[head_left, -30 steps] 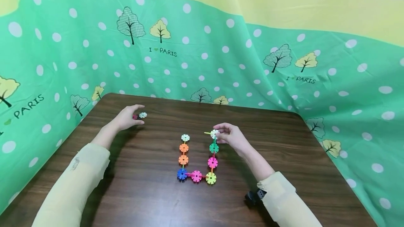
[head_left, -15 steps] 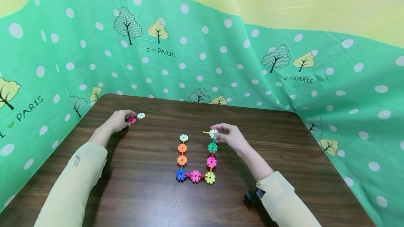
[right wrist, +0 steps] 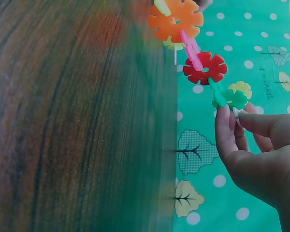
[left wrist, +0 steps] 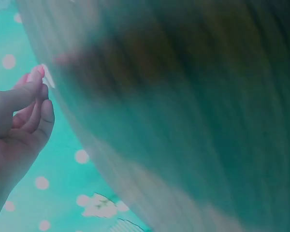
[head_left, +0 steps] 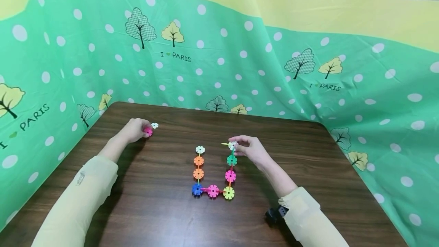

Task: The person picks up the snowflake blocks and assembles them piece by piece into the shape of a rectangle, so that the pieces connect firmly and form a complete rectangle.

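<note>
At the table's far left, my left hand [head_left: 136, 129] pinches a pink notched plastic disc [head_left: 148, 132] between thumb and fingers. Just behind it lies a loose white notched disc [head_left: 155, 125]. The left wrist view shows the left hand [left wrist: 26, 113] with its fingertips together at the pink disc. My right hand [head_left: 252, 149] holds a white notched disc [head_left: 232, 145] at the far right end of a U-shaped chain of linked discs. A thin yellow disc [head_left: 225, 144] juts left from that white one. In the right wrist view, a green disc [right wrist: 230, 98] sits right at the fingertips.
The chain's near side runs through a blue disc [head_left: 197, 190], a pink disc [head_left: 213, 191] and a lime disc [head_left: 228, 193]. Its left arm ends in a white disc [head_left: 200, 149]. A patterned green and yellow curtain [head_left: 219, 60] hangs behind the brown wooden table [head_left: 164, 216].
My left hand, spread around the loose discs a second ago, has taken hold of the pink one and drawn it slightly toward me. My right hand has stayed in place on the white disc.
</note>
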Available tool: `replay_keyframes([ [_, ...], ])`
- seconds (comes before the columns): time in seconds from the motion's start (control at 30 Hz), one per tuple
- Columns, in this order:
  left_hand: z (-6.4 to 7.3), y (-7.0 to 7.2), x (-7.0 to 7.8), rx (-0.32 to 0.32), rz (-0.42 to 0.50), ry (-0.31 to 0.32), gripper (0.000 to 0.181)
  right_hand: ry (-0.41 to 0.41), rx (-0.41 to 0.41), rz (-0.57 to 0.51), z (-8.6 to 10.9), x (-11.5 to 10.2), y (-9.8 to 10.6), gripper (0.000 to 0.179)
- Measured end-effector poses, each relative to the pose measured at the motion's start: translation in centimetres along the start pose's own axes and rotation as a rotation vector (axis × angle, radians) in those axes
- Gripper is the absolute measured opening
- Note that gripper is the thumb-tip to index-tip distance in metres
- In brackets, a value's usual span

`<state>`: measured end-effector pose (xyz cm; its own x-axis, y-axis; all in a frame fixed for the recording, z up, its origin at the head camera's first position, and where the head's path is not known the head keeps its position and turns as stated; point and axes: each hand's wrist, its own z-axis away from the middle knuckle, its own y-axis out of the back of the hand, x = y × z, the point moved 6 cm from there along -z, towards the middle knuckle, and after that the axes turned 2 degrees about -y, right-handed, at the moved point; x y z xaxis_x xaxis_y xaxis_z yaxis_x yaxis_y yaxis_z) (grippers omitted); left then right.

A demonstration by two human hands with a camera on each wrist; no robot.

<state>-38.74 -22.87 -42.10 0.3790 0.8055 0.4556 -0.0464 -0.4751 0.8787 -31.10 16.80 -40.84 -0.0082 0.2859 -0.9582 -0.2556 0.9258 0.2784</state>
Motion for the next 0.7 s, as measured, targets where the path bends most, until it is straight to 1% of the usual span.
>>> replay_keyframes([
  [0.13,-0.4,0.3,2.0,0.016,0.067,-0.012,0.020,-0.004,0.006,-0.006,0.0,0.0,0.0,0.029],
  [0.2,-0.6,0.4,3.3,0.023,0.102,-0.019,0.022,-0.002,0.006,-0.007,0.0,-0.1,0.0,0.028],
  [0.33,-0.7,0.8,6.3,0.048,0.130,-0.050,0.024,0.005,0.004,-0.007,0.1,-0.3,-0.1,0.027],
  [0.43,-0.6,1.0,8.6,0.086,0.148,-0.073,0.023,0.005,0.004,-0.009,0.1,-0.4,-0.2,0.026],
  [0.53,-0.4,1.2,10.9,0.133,0.192,-0.093,0.021,0.007,0.004,-0.012,0.1,-0.5,-0.2,0.027],
  [0.63,-0.3,1.1,12.8,0.174,0.248,-0.086,0.020,0.012,0.000,-0.017,0.2,-0.7,-0.2,0.027],
  [0.7,-0.2,0.8,13.9,0.187,0.293,-0.071,0.020,0.013,-0.001,-0.022,0.3,-0.8,-0.2,0.027],
])
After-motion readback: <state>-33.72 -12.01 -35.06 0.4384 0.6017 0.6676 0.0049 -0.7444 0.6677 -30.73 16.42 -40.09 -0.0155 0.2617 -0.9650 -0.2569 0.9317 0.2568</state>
